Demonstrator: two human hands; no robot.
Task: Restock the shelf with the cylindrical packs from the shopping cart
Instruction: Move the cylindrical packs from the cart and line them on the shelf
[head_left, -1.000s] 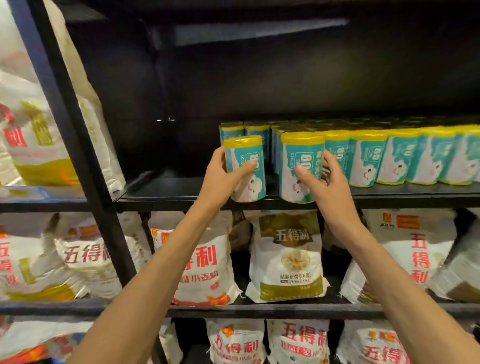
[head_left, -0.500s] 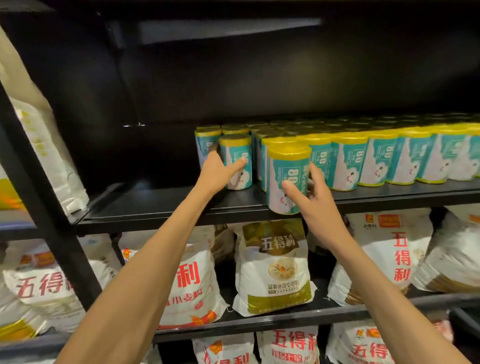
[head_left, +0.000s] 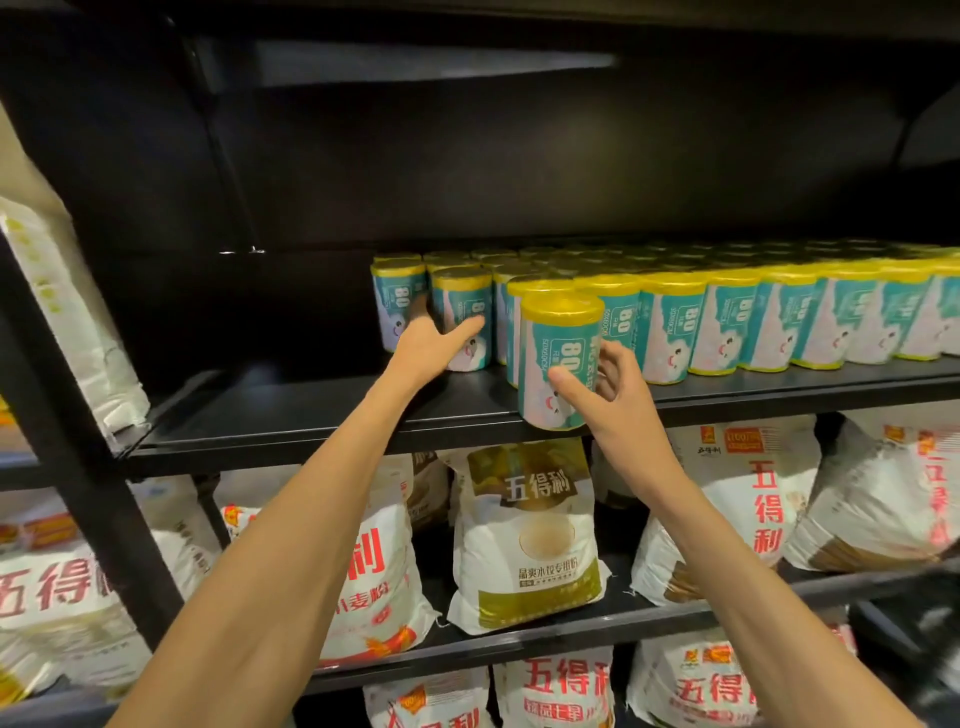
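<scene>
Teal-and-white cylindrical packs with yellow tops stand in rows on the black shelf (head_left: 322, 410). My left hand (head_left: 428, 345) grips one pack (head_left: 465, 312) standing deep on the shelf, beside the leftmost pack (head_left: 397, 304). My right hand (head_left: 605, 387) holds another pack (head_left: 558, 358) at the shelf's front edge, thumb on its front and fingers behind it. The long row of packs (head_left: 779, 317) runs off to the right. The shopping cart is out of view.
The shelf's left part is bare and dark. Below it lie white flour sacks (head_left: 527, 535) with red and gold lettering on two lower shelves. A black upright post (head_left: 78, 431) stands at the left, with more sacks (head_left: 67, 322) behind it.
My left hand has pushed its pack from the front edge back into the shelf beside the left packs. My right hand's pack stays at the front edge. The camera has shifted left.
</scene>
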